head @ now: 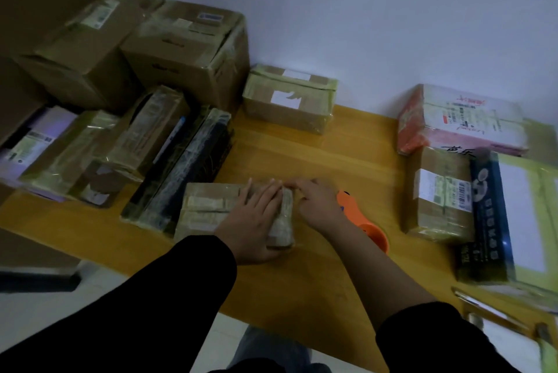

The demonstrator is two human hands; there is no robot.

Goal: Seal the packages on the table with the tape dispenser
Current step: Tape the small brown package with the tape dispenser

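Observation:
A small brown cardboard package (208, 211), wrapped in clear tape, lies near the front of the wooden table (332, 267). My left hand (252, 221) lies flat on its right part with the fingers straight. My right hand (317, 202) touches the package's right end, fingers bent at the far corner; whether they pinch tape is unclear. The orange tape dispenser (367, 223) lies on the table just right of my right hand, partly hidden behind it.
Several taped boxes crowd the left and back left, the biggest box (193, 49) by the wall. A small box (290, 98) stands at the back middle. At the right sit a pink parcel (459, 119), a brown box (437, 194) and a dark flat package (486, 218).

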